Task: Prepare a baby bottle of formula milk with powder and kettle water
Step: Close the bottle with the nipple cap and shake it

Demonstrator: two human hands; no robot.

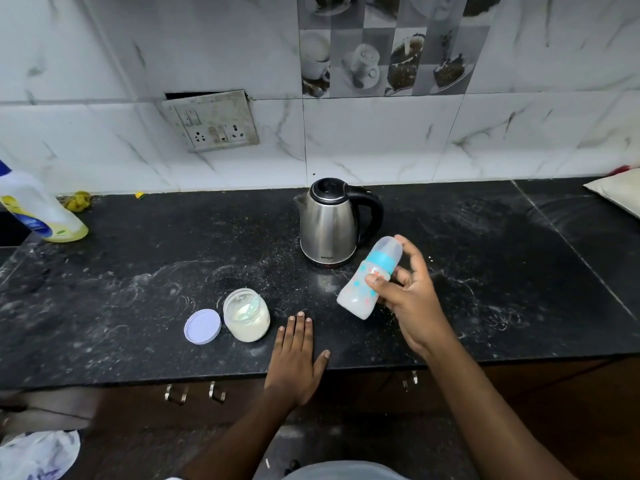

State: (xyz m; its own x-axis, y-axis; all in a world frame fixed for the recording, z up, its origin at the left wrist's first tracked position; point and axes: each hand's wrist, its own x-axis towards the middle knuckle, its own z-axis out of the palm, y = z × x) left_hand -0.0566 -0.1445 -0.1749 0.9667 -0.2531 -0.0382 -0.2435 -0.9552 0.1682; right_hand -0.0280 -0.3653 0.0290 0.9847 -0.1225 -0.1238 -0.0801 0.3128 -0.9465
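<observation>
My right hand (412, 292) grips a capped baby bottle (360, 289) with a blue ring, tilted above the black counter, cloudy white liquid inside. A steel electric kettle (329, 226) with a black lid and handle stands on its base just behind the bottle. An open glass jar of white powder (246, 315) with a clear scoop inside sits front centre, its lilac lid (202, 326) lying flat to its left. My left hand (298, 351) rests palm down on the counter beside the jar, fingers spread, holding nothing.
The black stone counter (138, 271) is dusted with powder. A plastic bottle of yellow liquid (38, 209) stands at far left. A wall socket panel (211, 123) hangs on the tiled wall. A white cushion-like object (620, 195) lies at far right. Drawer handles (194, 393) sit below the edge.
</observation>
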